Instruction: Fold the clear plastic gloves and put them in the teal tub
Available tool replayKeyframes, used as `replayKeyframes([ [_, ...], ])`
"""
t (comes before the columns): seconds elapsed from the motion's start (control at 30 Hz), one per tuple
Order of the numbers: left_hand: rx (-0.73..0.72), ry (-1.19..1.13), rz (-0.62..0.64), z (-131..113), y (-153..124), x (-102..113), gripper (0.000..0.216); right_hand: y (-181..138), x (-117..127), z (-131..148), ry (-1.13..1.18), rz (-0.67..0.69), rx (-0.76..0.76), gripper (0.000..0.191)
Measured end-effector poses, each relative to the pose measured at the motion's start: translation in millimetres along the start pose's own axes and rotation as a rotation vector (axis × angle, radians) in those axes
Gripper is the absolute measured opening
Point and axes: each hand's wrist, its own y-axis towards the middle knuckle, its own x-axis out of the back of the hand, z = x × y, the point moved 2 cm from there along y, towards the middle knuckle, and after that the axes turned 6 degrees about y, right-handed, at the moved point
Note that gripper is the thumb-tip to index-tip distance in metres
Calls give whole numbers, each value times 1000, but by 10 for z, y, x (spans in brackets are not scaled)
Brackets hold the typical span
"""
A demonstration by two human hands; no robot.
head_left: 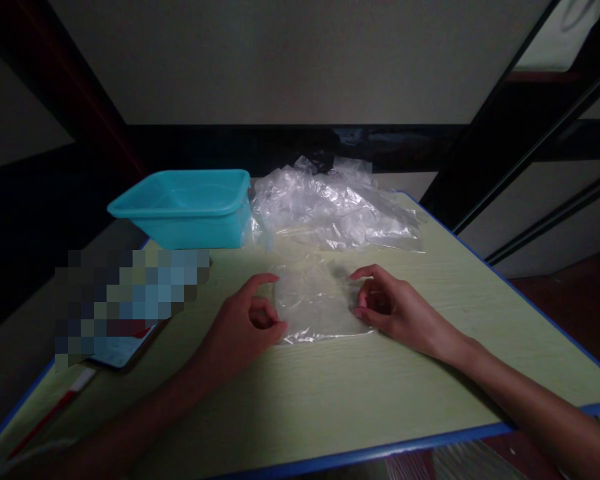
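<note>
Left hand point(237, 319) and right hand point(403, 308) flank the clear bag point(317, 308) (fingers point(257, 281) curled, tips parted).

A: Any lettering to call here?
B: Nothing readable anywhere! Over on the phone point(123, 350), blocky pixels cover most of the screen, and its uncovered corner's too blurred to read!

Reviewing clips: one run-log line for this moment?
left hand: at clear plastic, left edge; right hand: at its right edge; crumpled plastic: behind; turquoise tub: back left
</note>
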Motion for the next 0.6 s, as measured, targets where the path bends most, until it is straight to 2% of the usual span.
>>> replayKeyframes([
  [0.13,-65,42,3,6,-20,-6,52,-12,12,44,-143,8,24,33],
  [0.33,-127,149,-7,22,-33,-7,50,-22,25,82,-237,12,54,26],
  [0.47,-98,158,5,43,-43,-12,50,-31,28,94,-237,13,48,21],
  [0.6,-48,127,-34,50,-24,8,46,-31,55,111,-376,-64,104,16],
])
